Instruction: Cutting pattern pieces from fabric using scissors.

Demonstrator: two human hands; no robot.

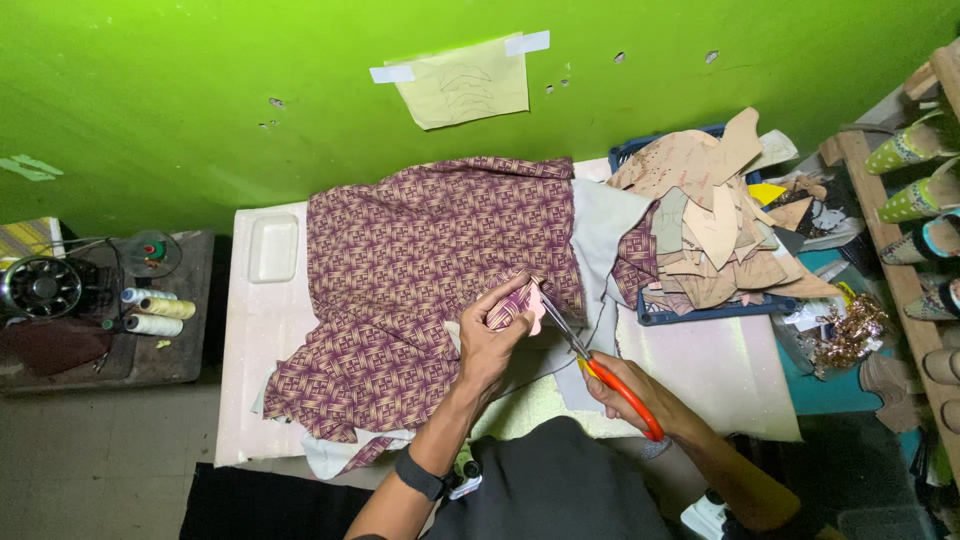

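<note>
Your left hand [492, 338] pinches a small patterned piece [517, 305] lifted just above the purple woven-print fabric [420, 270] on the white table [262, 330]. Your right hand [625, 390] is closed on the orange-handled scissors [600, 368], blades at the piece's edge; blade tips are hard to make out, and the fingers are hidden by the handles.

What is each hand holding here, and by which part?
The left hand pinches a small piece of the patterned fabric at its edge. The right hand holds the scissors by their orange handles, blades at the pinched piece.
</note>
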